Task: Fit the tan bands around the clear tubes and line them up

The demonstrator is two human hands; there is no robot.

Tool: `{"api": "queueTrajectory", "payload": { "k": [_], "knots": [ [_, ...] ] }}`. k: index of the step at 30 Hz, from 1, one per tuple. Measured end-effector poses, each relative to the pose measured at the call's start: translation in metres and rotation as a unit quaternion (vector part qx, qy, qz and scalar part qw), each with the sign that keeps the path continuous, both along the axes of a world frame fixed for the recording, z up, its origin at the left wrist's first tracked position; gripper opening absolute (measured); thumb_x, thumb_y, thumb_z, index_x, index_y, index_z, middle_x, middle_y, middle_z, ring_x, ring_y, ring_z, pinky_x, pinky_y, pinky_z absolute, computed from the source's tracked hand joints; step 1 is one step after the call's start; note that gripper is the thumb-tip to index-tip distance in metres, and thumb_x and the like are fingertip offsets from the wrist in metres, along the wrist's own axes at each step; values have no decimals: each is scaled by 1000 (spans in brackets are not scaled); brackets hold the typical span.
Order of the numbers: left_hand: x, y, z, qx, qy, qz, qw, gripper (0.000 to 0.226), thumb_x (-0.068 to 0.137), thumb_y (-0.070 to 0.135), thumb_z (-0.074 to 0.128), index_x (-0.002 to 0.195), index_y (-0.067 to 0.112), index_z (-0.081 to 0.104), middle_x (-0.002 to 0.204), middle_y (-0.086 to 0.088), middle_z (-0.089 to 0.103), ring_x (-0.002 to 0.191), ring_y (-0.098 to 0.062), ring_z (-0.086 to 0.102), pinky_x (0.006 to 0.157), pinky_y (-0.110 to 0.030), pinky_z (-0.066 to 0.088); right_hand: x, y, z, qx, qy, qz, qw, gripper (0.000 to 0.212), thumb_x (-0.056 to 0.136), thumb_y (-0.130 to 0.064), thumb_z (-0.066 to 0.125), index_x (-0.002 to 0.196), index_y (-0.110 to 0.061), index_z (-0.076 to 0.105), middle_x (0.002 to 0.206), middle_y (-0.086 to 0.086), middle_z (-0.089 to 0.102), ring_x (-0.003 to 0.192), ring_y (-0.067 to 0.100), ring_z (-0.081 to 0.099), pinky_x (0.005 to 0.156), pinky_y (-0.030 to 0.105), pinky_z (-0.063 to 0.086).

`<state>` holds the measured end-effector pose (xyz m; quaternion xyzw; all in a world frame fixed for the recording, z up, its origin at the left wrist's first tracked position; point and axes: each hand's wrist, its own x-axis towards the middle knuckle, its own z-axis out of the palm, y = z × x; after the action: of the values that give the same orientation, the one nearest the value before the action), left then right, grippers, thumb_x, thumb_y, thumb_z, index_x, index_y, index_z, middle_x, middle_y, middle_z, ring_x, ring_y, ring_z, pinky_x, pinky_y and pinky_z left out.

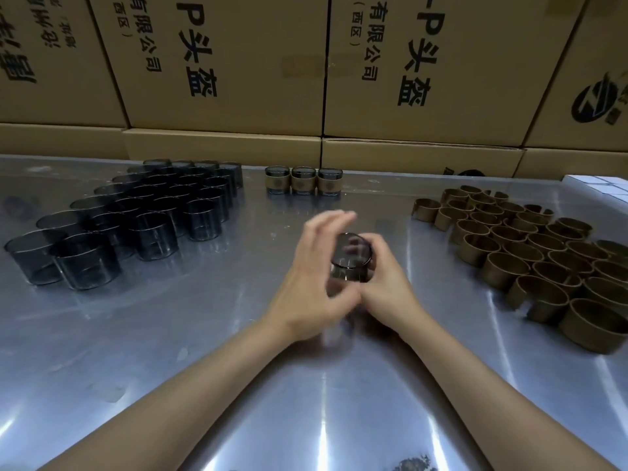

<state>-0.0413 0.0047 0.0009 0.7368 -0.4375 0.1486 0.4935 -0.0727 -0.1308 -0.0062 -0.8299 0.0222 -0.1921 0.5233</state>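
Between both hands over the middle of the metal table sits one dark clear tube [350,258]. My right hand [384,280] curls around its right side. My left hand [316,277] is against its left side, fingers spread upward and blurred. A band on this tube cannot be made out. Several bare clear tubes [136,215] stand in rows at the left. Loose tan bands [530,253] lie in a heap at the right. Three tubes wearing tan bands [303,180] stand in a line at the far middle.
The shiny metal table [238,368] reflects light strongly. Large cardboard boxes [306,62] with printed characters wall off the far edge. White boxes [601,186] sit at the far right edge.
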Motion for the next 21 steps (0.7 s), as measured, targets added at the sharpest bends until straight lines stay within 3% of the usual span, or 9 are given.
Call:
{"api": "queueTrajectory", "payload": {
  "k": [2,3,4,6,9,16,21],
  "knots": [
    [-1,-8,3,-137,247,-16,959,72,72,28,63,139,28,37,144,5,35,137,-9,35,115,-28,30,0,-1,-1,34,-36,-6,999,61,69,-5,82,107,-37,47,101,-16,63,98,12,64,87,27,51],
    [-1,-12,3,-166,328,-36,929,73,71,30,64,139,26,39,144,5,40,135,-10,40,113,-32,34,1,-3,-2,43,-47,-4,998,62,69,-2,82,106,-38,47,100,-17,63,95,8,64,85,24,51],
    [-2,-15,2,-162,345,-54,923,74,70,30,66,140,23,41,143,3,46,132,-10,46,110,-30,39,2,-3,-2,45,-55,-1,997,63,69,1,80,106,-38,47,100,-17,63,92,1,63,84,20,50],
    [-5,-20,-1,-139,314,-61,937,75,69,26,70,139,20,42,138,-1,53,124,-7,54,105,-23,43,3,-4,-3,42,-72,0,996,64,70,8,76,108,-34,47,101,-16,62,88,-8,61,80,13,47],
    [-7,-23,0,-153,302,-59,939,73,68,21,72,135,23,43,136,-2,55,121,-6,56,103,-23,44,2,-5,-1,66,-81,7,994,62,71,13,73,115,-24,48,106,-10,62,87,-10,60,79,10,47],
    [1,-25,-3,-179,281,-10,943,57,73,-7,78,120,16,55,114,-3,63,100,-4,62,86,-16,48,3,-2,-1,69,-63,9,996,53,73,12,70,114,-19,59,102,-12,67,93,0,64,84,20,53],
    [4,-33,-5,-215,307,28,927,53,65,1,86,103,22,55,102,3,63,89,0,62,75,-13,49,1,-1,0,29,-57,10,998,56,67,4,78,113,-22,61,105,-9,68,99,9,65,89,31,54]
  ]
}}
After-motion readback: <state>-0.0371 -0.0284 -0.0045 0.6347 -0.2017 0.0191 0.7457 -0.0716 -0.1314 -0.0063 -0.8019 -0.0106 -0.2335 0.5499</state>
